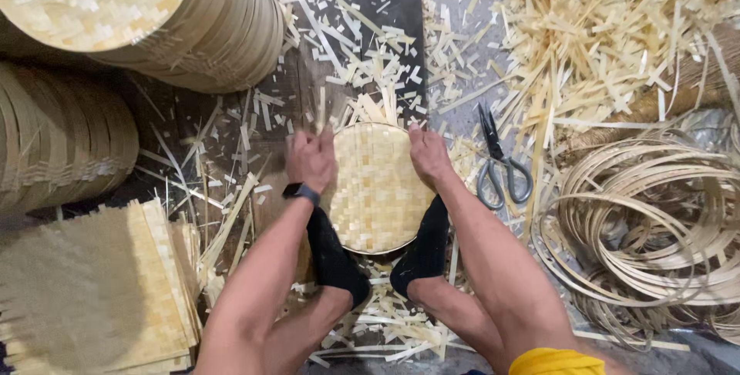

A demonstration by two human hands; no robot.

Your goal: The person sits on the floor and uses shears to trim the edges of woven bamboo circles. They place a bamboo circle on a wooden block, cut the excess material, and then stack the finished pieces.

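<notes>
A round woven bamboo tray (378, 190) lies on the floor between my two black-socked feet, which press against its sides. My left hand (311, 159), with a black watch on the wrist, grips the tray's upper left rim. At the upper right rim my right hand (428, 155) holds the edge with its fingers curled over. Loose strip ends stick out past the top of the tray.
Grey-handled scissors (499, 167) lie right of the tray. Coiled bamboo hoops (647, 228) fill the right side. Stacked round trays (154, 20) stand top left, more stacks (62, 136) at left, flat woven mats (92, 290) bottom left. Cut strips litter the floor (593, 28).
</notes>
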